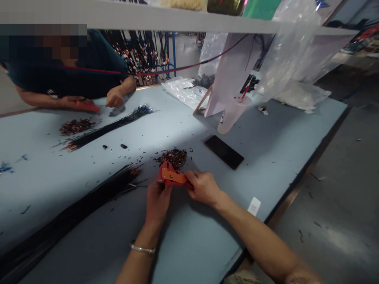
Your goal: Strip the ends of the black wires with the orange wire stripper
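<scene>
A red and orange wire stripper [171, 176] is held over the table, its handles in the closed fingers of my right hand [204, 187]. My left hand [158, 199] is at the tool's jaw end, thumb and fingers closed together. What my left fingers pinch is hidden against the tool. Just beyond the stripper lies a pile of short dark and coppery wire scraps [176, 157]. To the left of my left hand stretches a thick bundle of black wires [89, 203], its coppery ends pointing toward the scraps.
Across the table a person [89, 79] holds a red tool beside another wire bundle [109, 128] and scrap pile [77, 126]. A phone [224, 151], a cup with a straw [233, 114] and a white label [254, 206] lie rightward. A shelf [189, 19] spans overhead.
</scene>
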Available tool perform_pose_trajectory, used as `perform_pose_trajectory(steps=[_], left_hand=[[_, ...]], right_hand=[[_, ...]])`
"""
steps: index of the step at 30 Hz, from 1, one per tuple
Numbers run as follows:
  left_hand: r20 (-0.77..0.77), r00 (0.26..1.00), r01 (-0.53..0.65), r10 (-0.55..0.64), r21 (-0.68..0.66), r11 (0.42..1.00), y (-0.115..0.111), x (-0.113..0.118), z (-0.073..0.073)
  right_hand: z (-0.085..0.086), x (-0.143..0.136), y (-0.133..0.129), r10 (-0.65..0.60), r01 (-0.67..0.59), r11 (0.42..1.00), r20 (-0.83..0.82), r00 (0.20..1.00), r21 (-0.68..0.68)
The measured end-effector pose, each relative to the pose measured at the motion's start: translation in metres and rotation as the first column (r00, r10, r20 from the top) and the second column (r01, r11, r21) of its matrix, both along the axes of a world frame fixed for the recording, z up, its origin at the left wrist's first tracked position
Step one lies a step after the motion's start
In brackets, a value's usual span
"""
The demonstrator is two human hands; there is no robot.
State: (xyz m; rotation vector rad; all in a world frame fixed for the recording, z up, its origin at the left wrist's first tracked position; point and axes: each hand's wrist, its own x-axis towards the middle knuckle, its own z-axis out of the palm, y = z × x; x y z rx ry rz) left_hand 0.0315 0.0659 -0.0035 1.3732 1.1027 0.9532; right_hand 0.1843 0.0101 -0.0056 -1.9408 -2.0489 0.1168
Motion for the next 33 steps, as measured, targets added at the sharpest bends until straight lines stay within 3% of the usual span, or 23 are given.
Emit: perform_pose_trajectory(steps=[5,11,15,17,18,19,20,21,23,25,27,29,33], left_hand=[[-0.260,0.952,-0.119,0.164,0.179,0.977,0.003,-0.005,-0.002],[-0.292,0.922,-0.190,0.256,0.235,0.953,0.007,-0.010,-0.003],[-0.258,0.921,-0.230,0.293,0.248,0.941,0.009,-0.010,-0.002],[-0.257,0.916,-0.241,0.307,0.258,0.936,0.010,-0.010,-0.002],[-0.257,0.915,-0.244,0.310,0.260,0.934,0.010,-0.010,-0.002],[-0.257,0.915,-0.244,0.311,0.261,0.934,0.010,-0.010,-0.001],[-0.258,0.915,-0.243,0.310,0.262,0.934,0.010,-0.010,-0.001],[-0.259,0.916,-0.239,0.305,0.258,0.936,0.010,-0.010,0.000],[-0.251,0.922,-0.238,0.296,0.238,0.942,0.010,-0.010,0.001],[-0.232,0.927,-0.248,0.293,0.203,0.947,0.010,-0.011,0.002],[-0.219,0.930,-0.258,0.296,0.188,0.948,0.011,-0.011,0.001],[-0.224,0.930,-0.250,0.291,0.194,0.948,0.011,-0.011,-0.001],[-0.213,0.949,-0.194,0.232,0.186,0.963,0.011,-0.011,-0.004]], right_hand=[[0.007,-0.002,0.002,0.010,-0.007,0.997,-0.042,0.999,0.083],[0.013,-0.001,0.001,0.038,-0.030,0.990,-0.057,0.998,0.139],[0.035,0.003,0.000,-0.052,0.052,0.999,-0.302,0.952,-0.011],[0.044,0.005,0.004,-0.097,-0.027,0.980,-0.593,0.799,-0.197],[0.046,0.006,0.008,-0.139,-0.144,0.944,-0.755,0.640,-0.296],[0.046,0.005,0.012,-0.232,-0.260,0.896,-0.880,0.413,-0.359],[0.044,0.005,0.016,-0.346,-0.366,0.844,-0.919,0.189,-0.393],[0.040,0.004,0.019,-0.448,-0.430,0.802,-0.894,0.026,-0.415],[0.032,0.001,0.023,-0.541,-0.461,0.785,-0.820,-0.187,-0.412],[0.025,-0.002,0.022,-0.543,-0.459,0.804,-0.783,-0.304,-0.379],[0.022,-0.003,0.018,-0.512,-0.422,0.836,-0.777,-0.367,-0.351],[0.021,-0.002,0.012,-0.484,-0.386,0.858,-0.783,-0.390,-0.338],[0.015,-0.002,0.002,-0.435,-0.407,0.869,-0.826,-0.359,-0.281]])
